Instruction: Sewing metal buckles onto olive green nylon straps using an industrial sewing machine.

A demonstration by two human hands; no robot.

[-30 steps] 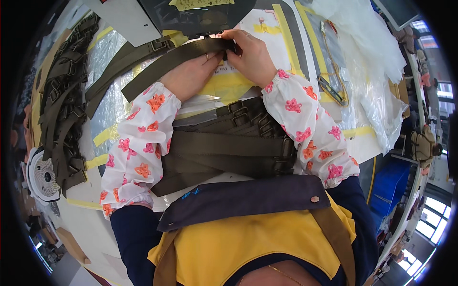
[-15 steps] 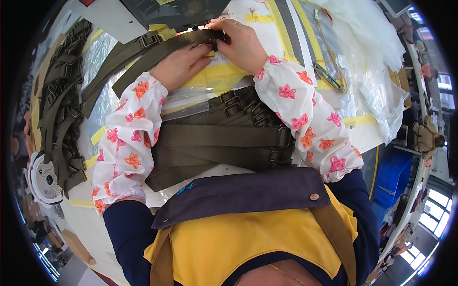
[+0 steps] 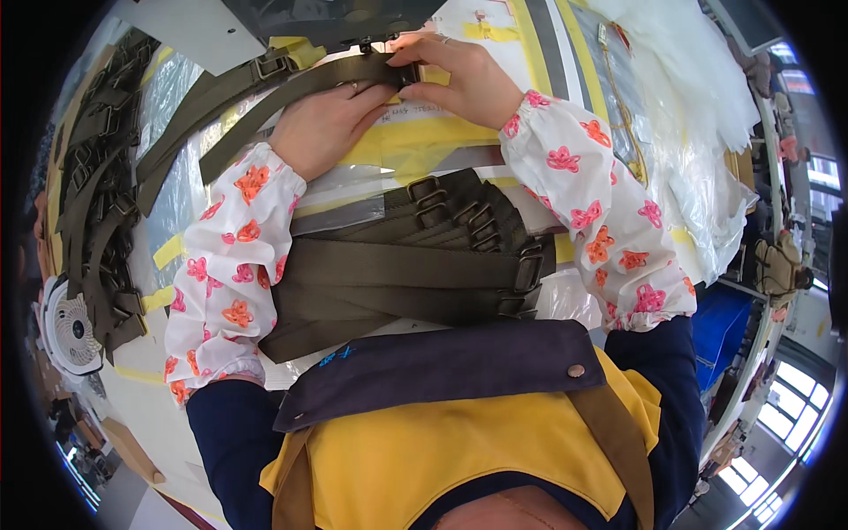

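An olive webbing strap (image 3: 291, 93) runs across the top of the table toward the sewing machine (image 3: 353, 22). My left hand (image 3: 322, 124) lies flat on the strap and presses it down. My right hand (image 3: 455, 75) pinches the strap's end beside a small dark buckle (image 3: 408, 72) just under the machine's foot. Both forearms wear white sleeve covers with orange and pink flowers. Between my arms lies a stack of olive straps with metal buckles (image 3: 424, 265).
A pile of more olive straps (image 3: 97, 194) hangs at the left edge. A small white fan (image 3: 71, 327) sits lower left. Clear plastic bags (image 3: 698, 115) lie at the right, and a blue bin (image 3: 729, 340) stands below them. Yellow tape marks the table.
Both hands have pushed the strap further up toward the sewing machine, and the view has tilted so the hands sit nearer the top edge.
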